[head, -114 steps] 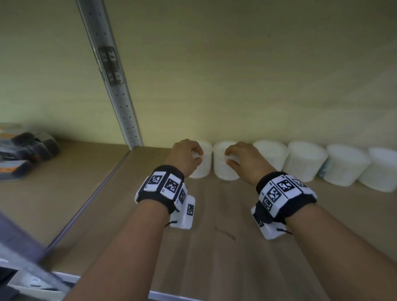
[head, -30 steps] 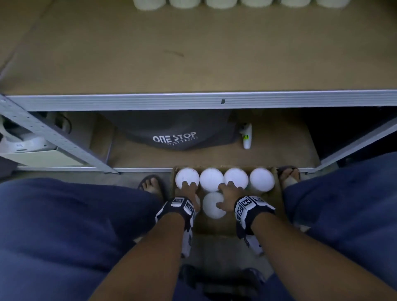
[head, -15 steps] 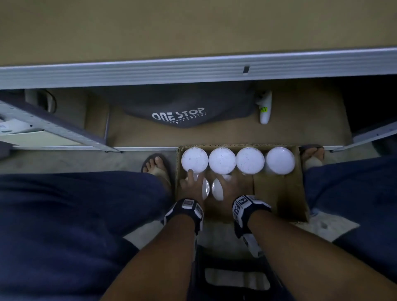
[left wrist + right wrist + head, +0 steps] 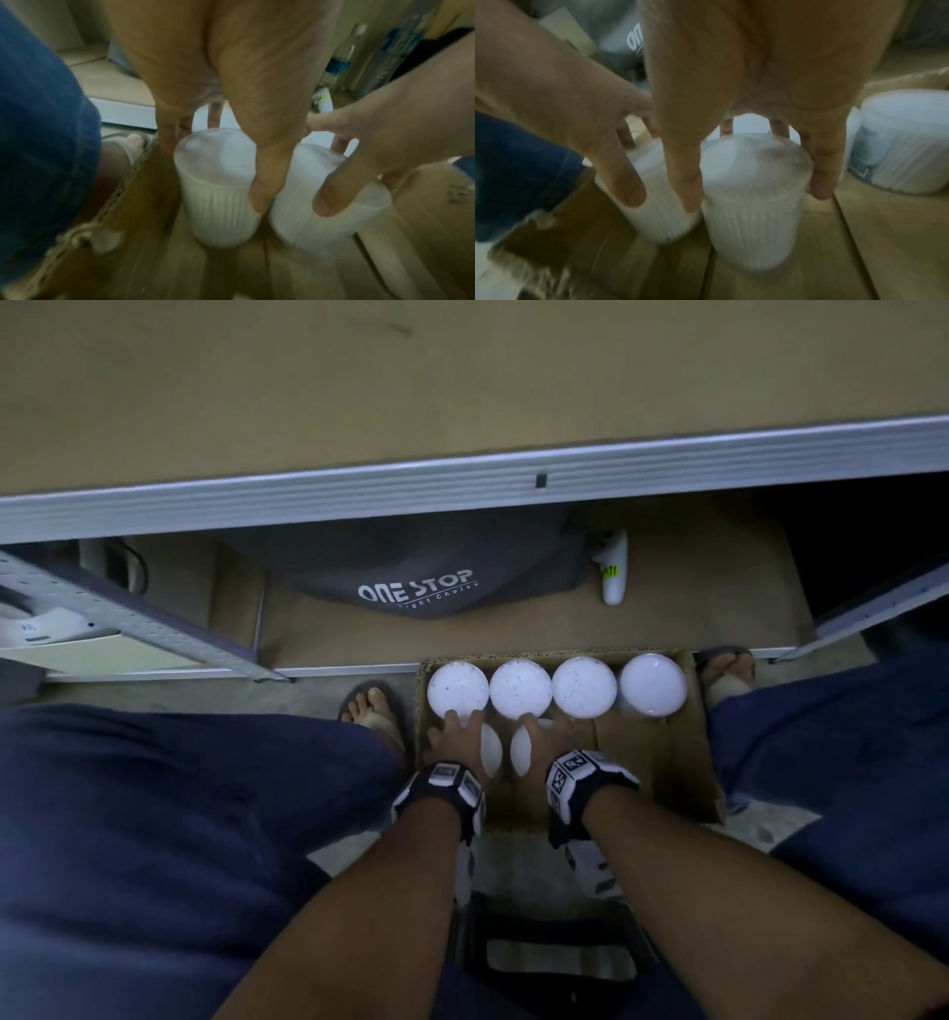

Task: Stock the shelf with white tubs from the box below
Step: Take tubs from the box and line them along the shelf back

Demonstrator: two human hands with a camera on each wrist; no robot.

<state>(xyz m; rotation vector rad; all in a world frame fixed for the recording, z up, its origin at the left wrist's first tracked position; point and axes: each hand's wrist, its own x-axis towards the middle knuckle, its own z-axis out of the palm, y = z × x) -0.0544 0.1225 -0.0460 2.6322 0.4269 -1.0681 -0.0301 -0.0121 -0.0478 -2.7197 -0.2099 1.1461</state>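
Fingers (image 4: 259, 194) of the left hand (image 4: 454, 744) reach down over the lid of 1 white tub (image 4: 218, 188), thumb on the near side and the others curled over the far rim, so the tub is clasped from above. The right hand (image 4: 552, 742) does the same with a second tub (image 4: 754, 203): thumb on one side, fingers (image 4: 821, 182) on the other, wrapped round the ribbed wall just under the lid.

Both tubs stand upright and side by side in the cardboard box (image 4: 662, 762) on the floor, in its near left part. Behind them, along the far wall of the box, stand 4 more tubs (image 4: 521, 688) in a row, touching one another. The shelf (image 4: 462, 387) to be stocked lies above and beyond the box, behind its metal front rail (image 4: 359, 492).

The step in hand looks like lifting the pair out. To do it well, each hand should probably grip below the lid, on the ribs, since a hold on the lid alone might pull it loose. A straight upward lift would clear the box walls and avoid knocking the row of 4. Both tubs should then pass over the rail, not under it.
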